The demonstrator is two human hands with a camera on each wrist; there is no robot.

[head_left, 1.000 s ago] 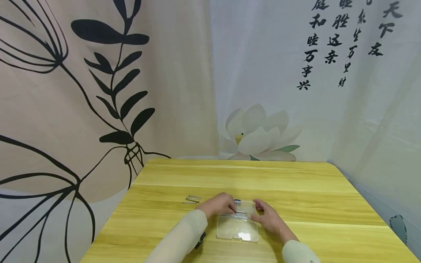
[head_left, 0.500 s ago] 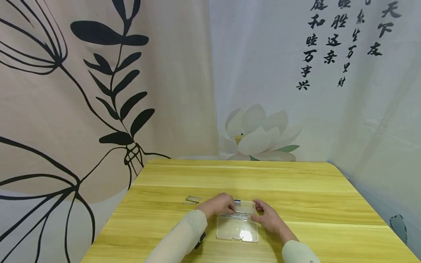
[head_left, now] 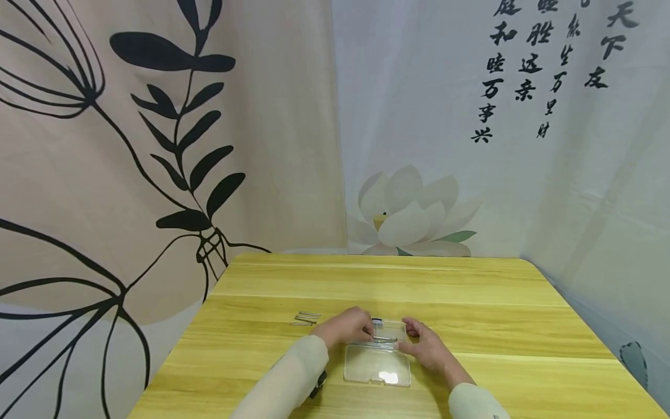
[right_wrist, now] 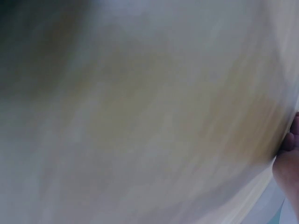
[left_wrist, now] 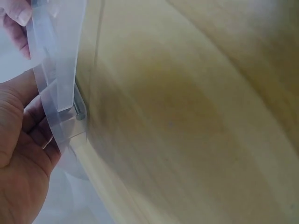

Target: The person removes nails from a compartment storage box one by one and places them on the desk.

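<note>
A clear plastic box (head_left: 396, 330) lies open on the table, its lid (head_left: 374, 365) folded flat toward me. My left hand (head_left: 345, 326) is at the box's left side, fingers curled down into it; a thin metal nail (head_left: 386, 339) extends rightward from the fingertips. In the left wrist view a nail (left_wrist: 78, 109) shows through the clear wall, while the curled left fingers are partly behind plastic. My right hand (head_left: 428, 347) grips the box's right side, thumb near the hinge and fingers at the far corner. Only its edge (right_wrist: 288, 170) appears in the right wrist view.
Several loose nails (head_left: 306, 319) lie left of the left hand on the wooden table (head_left: 471, 302). A small dark-and-blue mark (head_left: 377, 322) is at the box's far left corner. A patterned curtain (head_left: 288, 145) hangs behind the table. The right wrist view is blurred.
The metal nail by the left fingertips has shifted slightly, and more metal shows toward the right inside the box. Both hands and the box stay almost in place.
</note>
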